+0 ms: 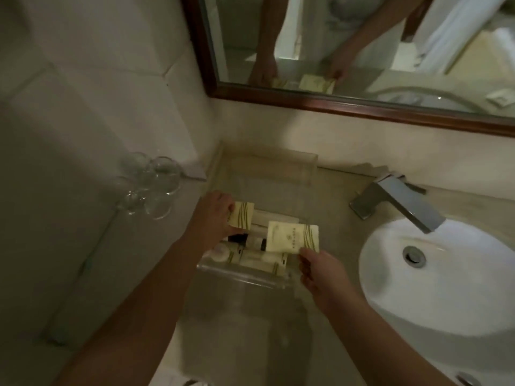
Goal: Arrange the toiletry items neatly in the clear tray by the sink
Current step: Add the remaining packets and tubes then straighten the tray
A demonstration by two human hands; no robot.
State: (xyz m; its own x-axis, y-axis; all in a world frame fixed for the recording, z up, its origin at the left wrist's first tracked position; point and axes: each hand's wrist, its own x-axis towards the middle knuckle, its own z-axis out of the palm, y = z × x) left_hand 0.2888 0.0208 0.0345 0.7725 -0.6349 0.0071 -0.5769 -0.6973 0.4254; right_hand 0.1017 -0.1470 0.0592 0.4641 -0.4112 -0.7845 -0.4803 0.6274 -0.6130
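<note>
Partly done: small bottles (245,246) already inside clear acrylic tray (242,271). Left hand (214,215) pinching narrow cream packet (242,215), right hand (315,267) pinching larger cream sachet (292,237) above tray; 2 unplaced.

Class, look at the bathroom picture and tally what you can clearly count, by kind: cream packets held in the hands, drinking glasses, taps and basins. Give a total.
Cream packets held in the hands: 2 (small packet, large packet)
Drinking glasses: 2
Taps: 1
Basins: 1
Total: 6
</note>
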